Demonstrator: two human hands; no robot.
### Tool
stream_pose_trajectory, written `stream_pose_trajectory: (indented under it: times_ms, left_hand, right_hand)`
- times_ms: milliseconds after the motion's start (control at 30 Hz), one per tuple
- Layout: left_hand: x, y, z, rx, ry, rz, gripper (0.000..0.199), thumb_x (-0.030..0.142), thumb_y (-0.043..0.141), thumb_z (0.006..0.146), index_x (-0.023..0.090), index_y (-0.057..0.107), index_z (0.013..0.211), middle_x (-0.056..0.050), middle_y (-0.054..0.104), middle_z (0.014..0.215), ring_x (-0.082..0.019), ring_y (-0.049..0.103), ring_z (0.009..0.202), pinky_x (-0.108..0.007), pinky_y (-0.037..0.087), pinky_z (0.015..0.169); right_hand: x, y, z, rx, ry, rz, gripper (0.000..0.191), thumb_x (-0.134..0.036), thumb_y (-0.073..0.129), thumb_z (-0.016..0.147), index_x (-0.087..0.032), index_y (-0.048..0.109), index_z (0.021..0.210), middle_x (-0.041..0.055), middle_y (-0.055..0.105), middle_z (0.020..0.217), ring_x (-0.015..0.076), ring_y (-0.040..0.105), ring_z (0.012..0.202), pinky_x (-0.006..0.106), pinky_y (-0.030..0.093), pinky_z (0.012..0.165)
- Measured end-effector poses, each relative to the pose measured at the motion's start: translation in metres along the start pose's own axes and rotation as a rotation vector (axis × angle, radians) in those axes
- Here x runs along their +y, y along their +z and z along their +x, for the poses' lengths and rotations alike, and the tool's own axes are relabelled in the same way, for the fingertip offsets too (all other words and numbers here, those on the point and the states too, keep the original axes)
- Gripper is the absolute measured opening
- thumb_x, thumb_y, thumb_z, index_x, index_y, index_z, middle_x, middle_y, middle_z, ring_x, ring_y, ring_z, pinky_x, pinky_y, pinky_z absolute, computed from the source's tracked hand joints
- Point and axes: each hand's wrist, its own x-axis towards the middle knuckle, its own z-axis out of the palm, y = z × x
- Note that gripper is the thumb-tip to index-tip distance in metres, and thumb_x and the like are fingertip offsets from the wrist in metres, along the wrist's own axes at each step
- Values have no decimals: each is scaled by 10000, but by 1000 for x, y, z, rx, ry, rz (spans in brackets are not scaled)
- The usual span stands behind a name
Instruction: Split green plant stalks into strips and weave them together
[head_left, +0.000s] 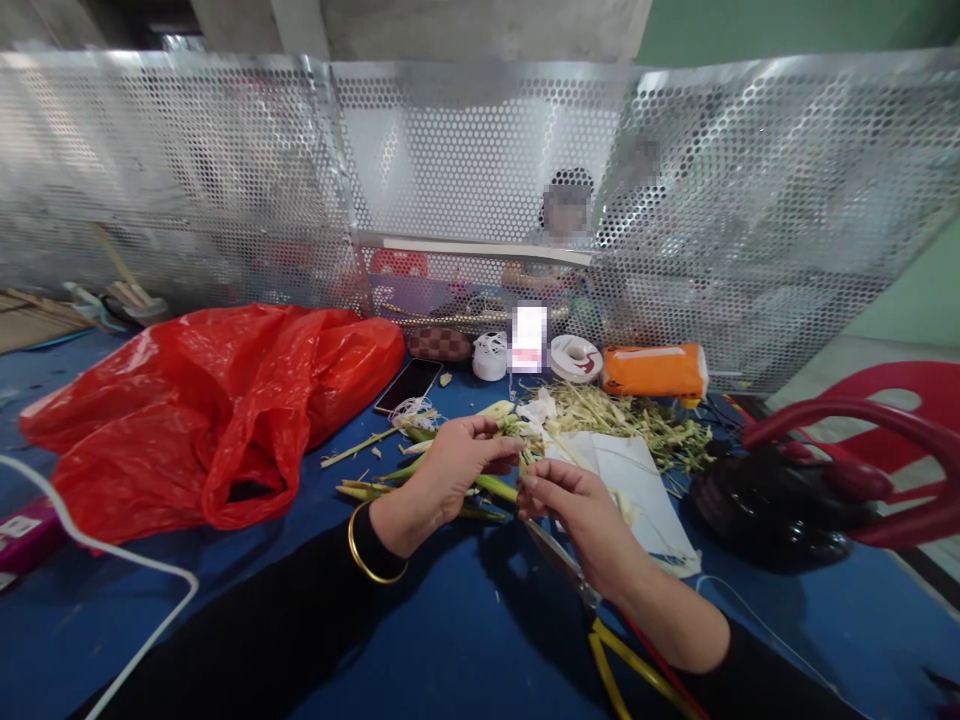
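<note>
My left hand [456,468], a gold bangle at its wrist, is closed in a pinch on a thin pale-green plant stalk [523,458]. Close beside it, my right hand [581,515] pinches the lower end of the same stalk; the fingertips partly hide it. Under both hands lie several green stalks [491,488], some with pointed tips, on the blue table [450,620]. Scissors [559,553] with yellow handles lie beneath my right hand and wrist. A white sheet [651,490] with plant scraps on it is just beyond that hand.
Dried trimmings [637,420] are heaped behind the sheet. A dark kettle [780,510] stands right, a red plastic bag [247,400] left. A phone [409,386], a white spool [576,358] and an orange packet [654,372] line the back. Behind a perforated metal screen [465,150] sits a person.
</note>
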Motion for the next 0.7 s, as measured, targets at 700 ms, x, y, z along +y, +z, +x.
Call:
stream_pose_trajectory:
  times_ms: [700]
  left_hand:
    - [12,-3,-2,-13,29,105,182,192,784,640,128,641,734,18,629,593,-92,593,506,-169,423,432]
  right_hand:
    - [-4,-1,1,57,-101,-151,245,-407,711,721,-176,657,660,4,640,612,143,575,557,279,452,605]
